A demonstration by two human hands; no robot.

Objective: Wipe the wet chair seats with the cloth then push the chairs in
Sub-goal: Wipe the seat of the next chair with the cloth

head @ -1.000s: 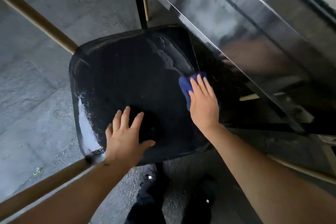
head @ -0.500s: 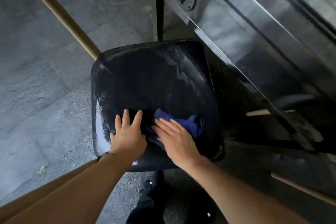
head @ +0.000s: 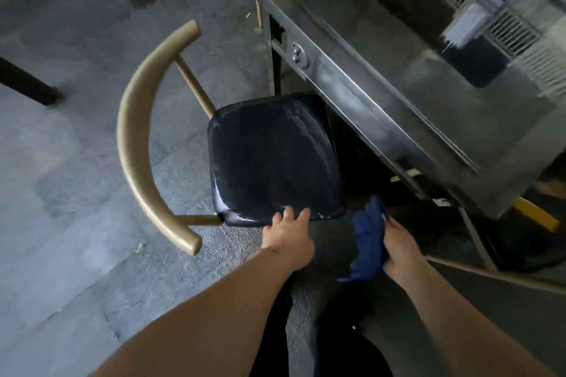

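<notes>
Blue cloth (head: 369, 243) hangs gripped in the right hand (head: 398, 249), clear of the seat (head: 272, 156); left hand (head: 289, 237) fingers (head: 288, 214) spread on its edge, likely steadying it.

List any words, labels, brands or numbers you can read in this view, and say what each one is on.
None can be read.
Chair seat: glossy black, no label showing.
Cloth, held in the right hand: plain blue, no tag visible.
Table: a round metal fitting on its side rail, too blurred to tell whether anything is stamped on it.
</notes>
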